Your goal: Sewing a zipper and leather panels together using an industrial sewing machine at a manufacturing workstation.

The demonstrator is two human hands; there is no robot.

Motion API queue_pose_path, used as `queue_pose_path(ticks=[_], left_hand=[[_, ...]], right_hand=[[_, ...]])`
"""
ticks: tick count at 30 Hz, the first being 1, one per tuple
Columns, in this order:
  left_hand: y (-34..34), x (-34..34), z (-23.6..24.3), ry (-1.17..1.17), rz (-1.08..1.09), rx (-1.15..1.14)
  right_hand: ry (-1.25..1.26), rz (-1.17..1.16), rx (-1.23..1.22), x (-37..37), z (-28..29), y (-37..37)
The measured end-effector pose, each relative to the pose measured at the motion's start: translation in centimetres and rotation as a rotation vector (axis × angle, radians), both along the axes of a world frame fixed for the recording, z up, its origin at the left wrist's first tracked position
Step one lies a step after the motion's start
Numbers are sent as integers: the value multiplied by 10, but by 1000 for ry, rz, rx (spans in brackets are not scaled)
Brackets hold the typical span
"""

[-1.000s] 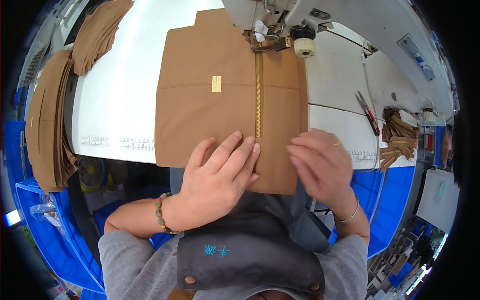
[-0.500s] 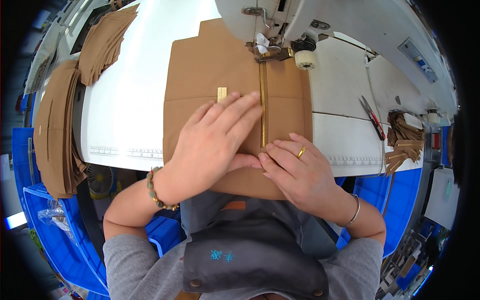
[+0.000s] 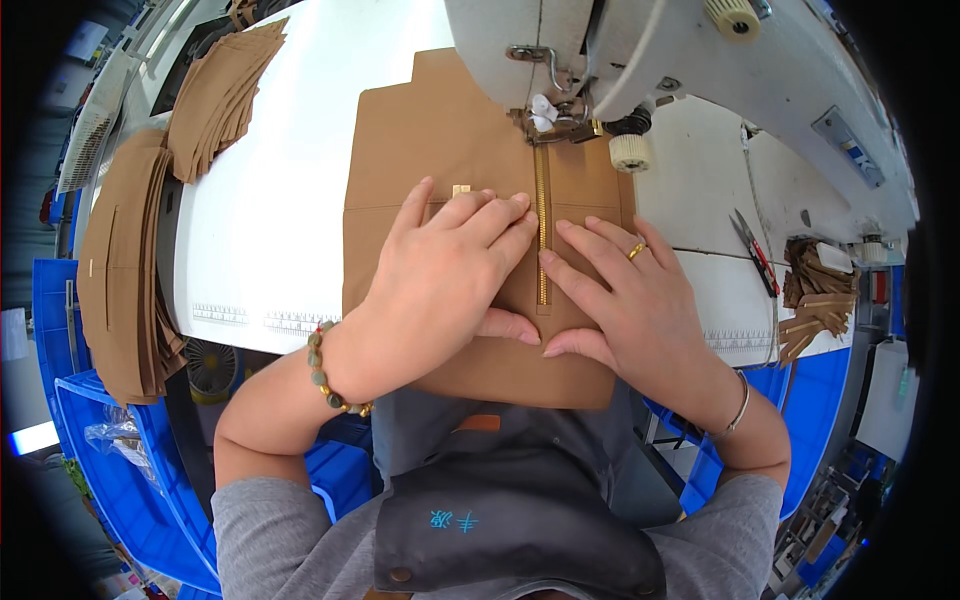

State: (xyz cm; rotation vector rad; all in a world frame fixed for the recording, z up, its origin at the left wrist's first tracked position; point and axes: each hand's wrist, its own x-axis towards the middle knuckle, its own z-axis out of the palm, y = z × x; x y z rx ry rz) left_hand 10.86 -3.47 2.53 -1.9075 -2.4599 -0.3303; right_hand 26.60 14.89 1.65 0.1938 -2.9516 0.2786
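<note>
A large tan fabric panel (image 3: 480, 375) lies flat on the white sewing table, its near end hanging over the front edge toward my lap. Down it runs a gold zipper (image 3: 543, 240), whose far end passes under the presser foot of a white sewing machine (image 3: 680, 60). My left hand (image 3: 445, 255) rests on the panel just left of the zipper, fingers stretched out. Spread flat on the right side is my right hand (image 3: 625, 290), one fingertip touching the zipper's edge. Both thumbs point at each other below the zipper's near end. A small gold tab (image 3: 461, 190) shows beyond my left fingers.
Stacks of tan fabric pieces (image 3: 125, 260) lie at the left, with more (image 3: 225, 95) behind. Red-handled scissors (image 3: 757, 255) and a bundle of brown strips (image 3: 815, 290) sit at the right. Blue bins (image 3: 130, 500) stand below the table on both sides.
My right hand has opened from a bunched hold at the zipper's near end and now lies spread farther up beside it. My left hand stays on the panel, its fingers more apart.
</note>
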Motion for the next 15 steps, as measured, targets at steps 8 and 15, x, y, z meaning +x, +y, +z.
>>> queue_pose_path(ticks=[8,15], left_hand=[[15,-22,-5,42,11,36],[28,-40,-5,49,13,39]], right_hand=[[73,1,43,-20,-5,11],[60,-29,41,-36,-10,20]])
